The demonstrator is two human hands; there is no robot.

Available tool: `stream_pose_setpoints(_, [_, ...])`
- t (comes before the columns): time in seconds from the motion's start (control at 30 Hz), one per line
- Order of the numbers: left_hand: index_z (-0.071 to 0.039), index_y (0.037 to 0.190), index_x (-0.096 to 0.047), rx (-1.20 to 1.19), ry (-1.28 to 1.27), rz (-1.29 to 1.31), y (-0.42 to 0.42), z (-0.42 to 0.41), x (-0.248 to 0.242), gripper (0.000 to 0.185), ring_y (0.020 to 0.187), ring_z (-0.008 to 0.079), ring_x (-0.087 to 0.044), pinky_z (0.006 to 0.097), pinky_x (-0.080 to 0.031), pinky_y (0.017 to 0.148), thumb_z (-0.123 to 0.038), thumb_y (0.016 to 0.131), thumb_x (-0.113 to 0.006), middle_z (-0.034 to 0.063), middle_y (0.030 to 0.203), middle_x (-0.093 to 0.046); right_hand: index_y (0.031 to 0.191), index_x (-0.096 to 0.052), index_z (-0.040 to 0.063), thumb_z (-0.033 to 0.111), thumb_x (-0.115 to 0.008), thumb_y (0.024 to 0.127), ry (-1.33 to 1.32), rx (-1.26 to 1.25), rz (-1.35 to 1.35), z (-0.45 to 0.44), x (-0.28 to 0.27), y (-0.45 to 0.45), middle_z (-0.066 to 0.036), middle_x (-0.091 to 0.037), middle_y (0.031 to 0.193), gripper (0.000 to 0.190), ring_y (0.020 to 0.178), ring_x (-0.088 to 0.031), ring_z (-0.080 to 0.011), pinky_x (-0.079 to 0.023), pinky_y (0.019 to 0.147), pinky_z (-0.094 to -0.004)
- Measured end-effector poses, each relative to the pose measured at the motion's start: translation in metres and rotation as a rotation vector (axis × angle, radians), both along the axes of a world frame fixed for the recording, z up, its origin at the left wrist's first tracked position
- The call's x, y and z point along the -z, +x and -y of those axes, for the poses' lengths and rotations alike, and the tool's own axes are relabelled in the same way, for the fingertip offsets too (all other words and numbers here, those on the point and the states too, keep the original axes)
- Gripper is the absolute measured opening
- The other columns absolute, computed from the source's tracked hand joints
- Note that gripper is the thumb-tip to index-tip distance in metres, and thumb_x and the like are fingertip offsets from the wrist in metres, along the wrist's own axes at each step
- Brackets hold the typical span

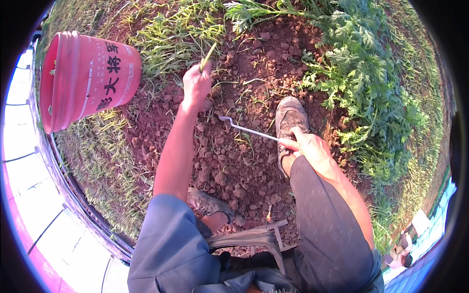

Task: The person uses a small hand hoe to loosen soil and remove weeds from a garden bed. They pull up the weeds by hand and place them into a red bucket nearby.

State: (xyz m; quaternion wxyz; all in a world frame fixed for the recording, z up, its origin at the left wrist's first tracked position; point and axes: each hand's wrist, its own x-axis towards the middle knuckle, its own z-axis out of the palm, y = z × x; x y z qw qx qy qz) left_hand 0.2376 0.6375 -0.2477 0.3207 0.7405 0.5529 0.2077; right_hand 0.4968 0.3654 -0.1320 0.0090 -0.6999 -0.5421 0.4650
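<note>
My left hand [197,83] is closed around a short green plant stem [209,55] above the reddish, clumpy soil [220,157]. Cut yellow-green stalks [176,40] lie just beyond it. In my right hand [314,148] is the orange-brown handle [288,144] of a small hand weeding tool. Its thin metal shank [253,131] slants up and left to a bent tip over the soil. That hand rests close to my right shoe [291,113], over the ankle. Leafy green plants with lobed leaves [366,73] grow to the right.
A red plastic bucket [128,69] bearing dark writing lies tipped at the upper left, its mouth facing left. My left shoe [209,203] stands on the soil. A low frame [280,236] shows between my legs. Pale sheeting [36,205] edges the left; another person [399,252] is at the lower right.
</note>
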Motion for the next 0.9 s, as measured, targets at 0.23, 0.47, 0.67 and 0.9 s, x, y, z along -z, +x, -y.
stream_pose_setpoints(0.23, [-0.012,0.125,-0.066,0.156,-0.025,-0.361,0.037,-0.052,0.003,0.042,0.108,0.0341,-0.069,0.0451,-0.054,0.092,-0.035,0.091,-0.075,0.0154,0.114,-0.073,0.112,-0.052,0.006,0.019,-0.054,0.100,-0.078,0.069,-0.082,-0.003,-0.008,-0.003,-0.010,-0.078,0.107,0.018,0.085,-0.074,-0.0312,-0.055,0.072,-0.0411])
stream_pose_setpoints(0.47, [-0.008,0.106,-0.071,0.527,0.155,-0.872,0.053,-0.068,-0.001,0.019,0.105,0.0343,-0.070,0.0467,-0.056,0.088,-0.010,0.092,-0.057,0.0155,0.107,-0.071,0.113,-0.052,0.006,0.015,-0.055,0.098,-0.097,0.090,-0.101,-0.003,-0.010,0.001,-0.006,-0.077,0.115,0.018,0.085,-0.075,-0.0281,-0.057,0.075,-0.0393])
stream_pose_setpoints(0.67, [0.003,0.093,-0.072,0.657,-0.089,-0.762,0.043,-0.055,-0.003,0.022,0.079,0.0343,-0.075,0.0466,-0.062,0.070,-0.006,0.087,-0.053,0.0200,0.087,-0.074,0.115,-0.051,0.007,0.014,-0.062,0.092,-0.075,0.066,-0.140,-0.002,-0.003,0.001,-0.008,-0.078,0.112,0.026,0.087,-0.075,-0.0303,-0.057,0.075,-0.0401])
stream_pose_setpoints(0.9, [0.004,0.115,-0.064,0.832,0.329,-0.829,0.096,-0.056,-0.040,0.027,0.125,0.0323,-0.058,0.0476,-0.047,0.109,-0.004,0.098,-0.045,0.0214,0.122,-0.065,0.111,-0.050,0.006,0.021,-0.055,0.099,-0.118,0.037,-0.090,-0.005,-0.009,0.004,-0.010,-0.078,0.107,0.019,0.082,-0.074,-0.0305,-0.056,0.073,-0.0407])
